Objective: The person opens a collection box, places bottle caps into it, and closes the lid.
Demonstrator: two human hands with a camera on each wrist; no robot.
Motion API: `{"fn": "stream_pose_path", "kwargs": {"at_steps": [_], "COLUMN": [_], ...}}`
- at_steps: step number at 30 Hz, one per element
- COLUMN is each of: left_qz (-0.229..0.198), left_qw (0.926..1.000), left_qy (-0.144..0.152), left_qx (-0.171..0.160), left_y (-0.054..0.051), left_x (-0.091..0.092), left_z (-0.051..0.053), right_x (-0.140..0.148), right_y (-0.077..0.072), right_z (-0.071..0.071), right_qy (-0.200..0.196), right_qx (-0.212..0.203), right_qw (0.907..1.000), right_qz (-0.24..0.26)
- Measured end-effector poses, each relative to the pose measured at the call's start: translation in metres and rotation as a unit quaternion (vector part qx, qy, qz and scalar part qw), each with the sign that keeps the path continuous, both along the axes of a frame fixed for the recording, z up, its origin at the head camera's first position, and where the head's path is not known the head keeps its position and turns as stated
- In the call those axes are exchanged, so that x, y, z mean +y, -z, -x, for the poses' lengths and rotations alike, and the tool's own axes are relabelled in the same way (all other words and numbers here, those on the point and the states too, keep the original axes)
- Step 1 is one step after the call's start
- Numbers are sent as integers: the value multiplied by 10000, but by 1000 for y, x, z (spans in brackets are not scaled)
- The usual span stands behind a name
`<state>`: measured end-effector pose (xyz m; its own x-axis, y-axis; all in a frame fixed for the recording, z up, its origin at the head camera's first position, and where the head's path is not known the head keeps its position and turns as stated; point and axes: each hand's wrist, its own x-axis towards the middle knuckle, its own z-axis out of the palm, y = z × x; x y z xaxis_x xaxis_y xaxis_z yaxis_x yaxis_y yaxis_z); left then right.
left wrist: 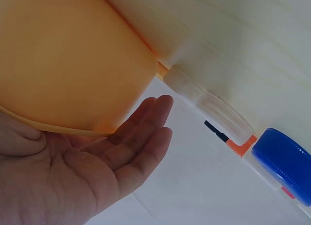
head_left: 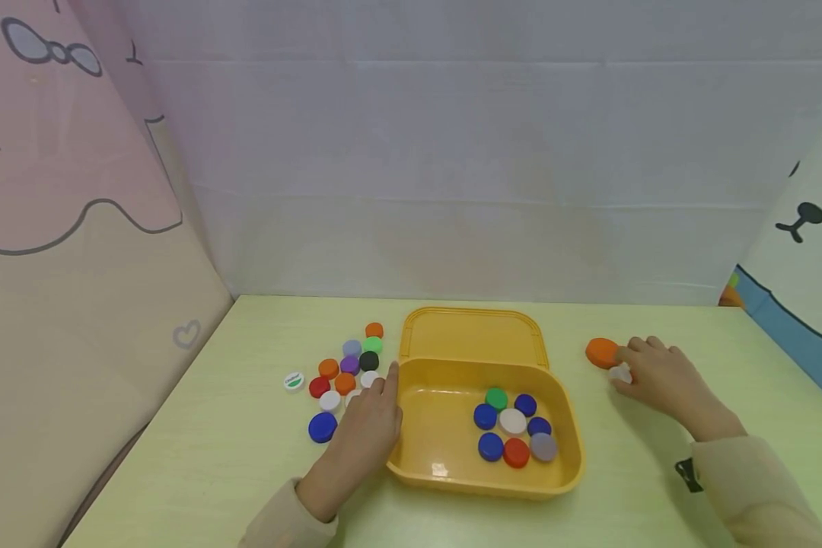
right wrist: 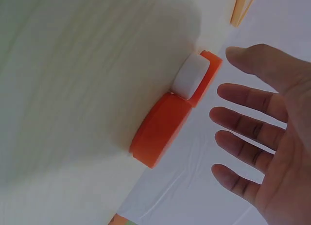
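While the left hand [head_left: 366,426] rests at the yellow plastic container's [head_left: 466,485] left rim – seemingly steadying it – the right hand [head_left: 664,380] hovers beside orange [head_left: 599,352] and white [head_left: 619,374] bottle caps, right. Left wrist: fingers loosely extended, near a ribbed blue cap [left wrist: 282,162]. Right wrist: fingers spread wide, gripping nothing.

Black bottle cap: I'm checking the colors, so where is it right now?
In the head view, the black bottle cap sits left of the yellow container, just below the light-green cap and right of the purple cap.
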<state>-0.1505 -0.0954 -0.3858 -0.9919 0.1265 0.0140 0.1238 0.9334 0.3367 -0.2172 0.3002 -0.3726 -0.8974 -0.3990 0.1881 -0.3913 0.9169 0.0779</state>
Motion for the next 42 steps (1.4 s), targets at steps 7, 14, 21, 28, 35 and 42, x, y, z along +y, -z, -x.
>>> {"fn": "stream_pose_path", "kwargs": {"at_steps": [7, 14, 21, 28, 35, 42], "left_qz": [-35, 12, 64, 78, 55, 77], "left_qw": [10000, 10000, 10000, 10000, 10000, 10000], "left_qy": [17, -3, -16, -14, -25, -25], "left_qx": [-26, -37, -63, -21, -31, -32], "left_y": [1, -1, -2, -2, -2, -3], "left_x": [0, 1, 1, 1, 1, 0], "left_z": [1, 0, 0, 0, 0, -1], "right_x": [8, 12, 12, 13, 11, 4], "right_y": [3, 7, 9, 12, 11, 3], "right_z": [5, 6, 8, 10, 9, 4], "right_qy": [107, 153, 208, 206, 205, 148], "right_qx": [-246, -307, -366, -358, -383, -235], "right_qw": [9996, 9994, 9991, 9991, 9990, 9996], "right_qz": [-16, -34, -42, -28, -51, -64]}}
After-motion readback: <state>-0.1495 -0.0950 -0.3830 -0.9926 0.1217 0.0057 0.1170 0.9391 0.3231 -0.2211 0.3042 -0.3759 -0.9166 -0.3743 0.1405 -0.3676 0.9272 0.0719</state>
